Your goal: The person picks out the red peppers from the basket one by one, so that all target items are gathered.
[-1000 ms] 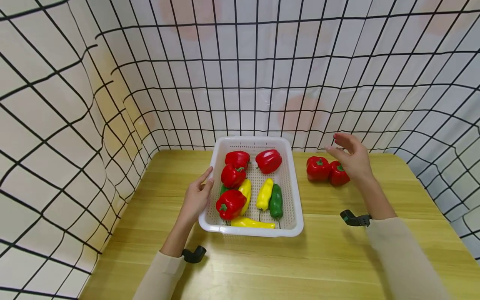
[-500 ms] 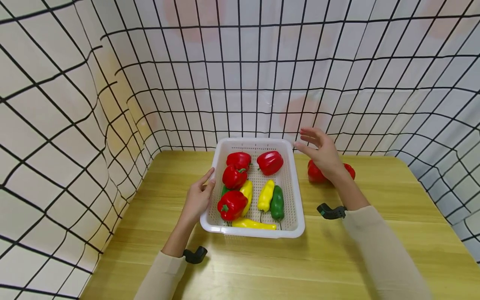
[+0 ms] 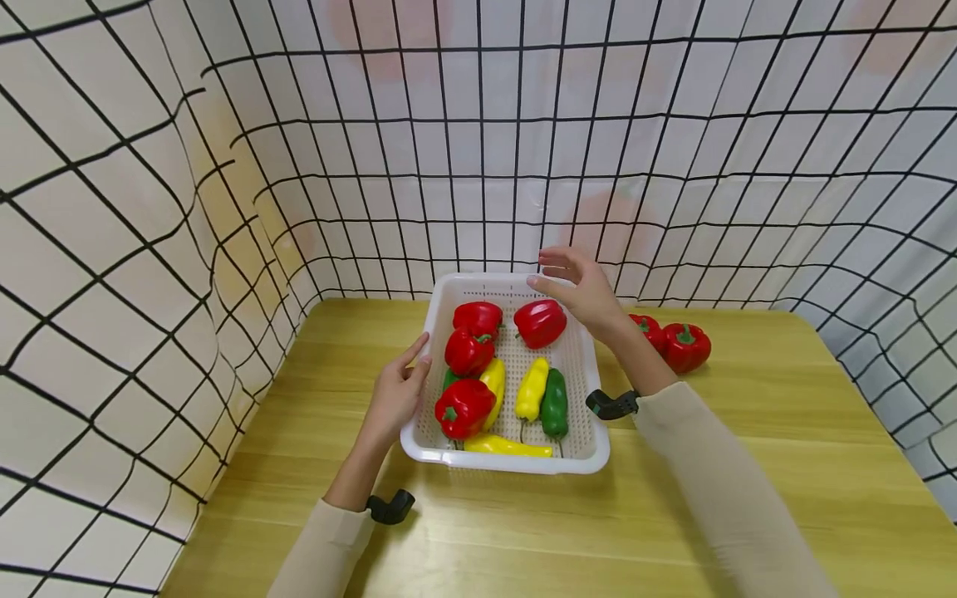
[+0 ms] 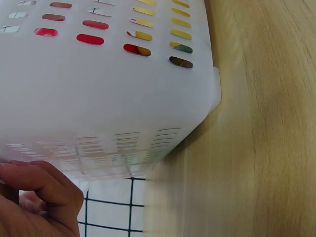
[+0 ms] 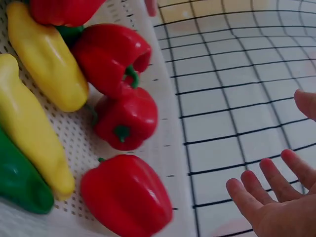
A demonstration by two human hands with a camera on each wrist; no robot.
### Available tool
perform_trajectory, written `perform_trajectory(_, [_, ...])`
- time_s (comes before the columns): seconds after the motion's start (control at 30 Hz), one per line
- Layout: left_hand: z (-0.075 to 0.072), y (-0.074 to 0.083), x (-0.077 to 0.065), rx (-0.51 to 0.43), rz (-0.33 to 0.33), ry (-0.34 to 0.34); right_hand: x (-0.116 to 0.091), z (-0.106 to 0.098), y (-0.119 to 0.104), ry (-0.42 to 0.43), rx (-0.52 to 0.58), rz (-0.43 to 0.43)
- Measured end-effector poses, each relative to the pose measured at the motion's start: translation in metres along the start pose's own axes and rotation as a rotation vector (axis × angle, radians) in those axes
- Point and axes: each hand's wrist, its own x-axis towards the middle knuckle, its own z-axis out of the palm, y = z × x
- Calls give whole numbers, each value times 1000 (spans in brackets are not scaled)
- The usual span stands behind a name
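Note:
My left hand (image 3: 394, 392) grips the left side of a white perforated plastic basket (image 3: 510, 466); its bent fingers (image 4: 55, 190) meet the wall in the left wrist view. Over the basket's back right corner hovers my right hand (image 3: 591, 299), fingers spread and holding nothing. Beneath and left of it lies a red bell pepper (image 3: 540, 324). Along the basket's left side are several more, including a large front one (image 3: 464, 408). Yellow peppers (image 3: 532, 389) and a green pepper (image 3: 554, 404) lie among them; another green one is mostly hidden.
Two red bell peppers sit on the wooden table (image 3: 516, 531) right of the basket, the outer one (image 3: 686, 348) fully visible and the other partly behind my right forearm. A black wire grid (image 3: 516, 174) backed with white sheeting encloses the back and sides.
My right hand has moved left, from above the two bell peppers on the table to the basket's back right corner. My left hand stays at the basket's left side.

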Motion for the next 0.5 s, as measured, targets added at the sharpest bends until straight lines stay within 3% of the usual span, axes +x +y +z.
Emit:
perform_trajectory(0.2, [0, 1, 1, -2, 7, -10, 10, 14, 13, -50, -19, 58])
perform_trajectory(0.5, [0, 0, 1, -7, 6, -2, 18, 27, 34, -103, -135, 59])
